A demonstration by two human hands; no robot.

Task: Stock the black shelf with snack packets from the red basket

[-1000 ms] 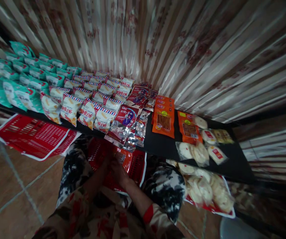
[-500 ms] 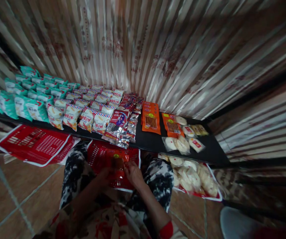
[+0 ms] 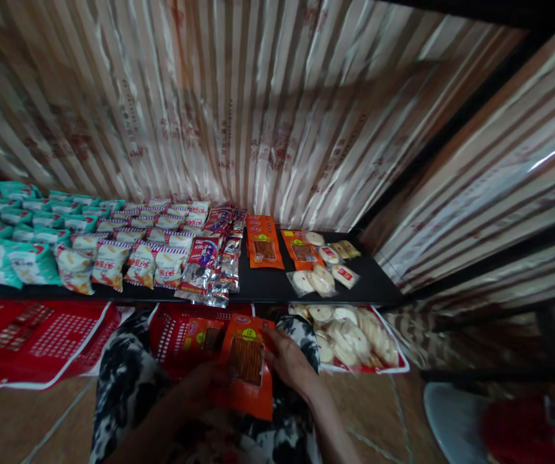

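An orange snack packet [image 3: 248, 361] with a clear window showing brown strips is held up over my lap. My right hand [image 3: 289, 357] grips its right edge, with the thumb and fingers at the upper side. At its lower left edge is my left hand [image 3: 207, 383], dark and a little blurred, its fingers closed against the packet. Behind them, a second orange packet [image 3: 202, 338] lies in the red basket [image 3: 164, 332] between my knees.
A black shelf [image 3: 262, 283] carries teal bags [image 3: 35, 264], white snack bags [image 3: 142, 263], dark red packets [image 3: 202, 261], orange packets [image 3: 263, 248] and round white crackers [image 3: 320, 278]. Below stand a red basket [image 3: 40, 335] at left and a cracker basket [image 3: 398, 368] at right. A pale stool [image 3: 451, 412] is at lower right.
The orange packet has come up out of the basket toward me, gripped in my hands. My right hand has shifted right, and the whole view has turned to the right.
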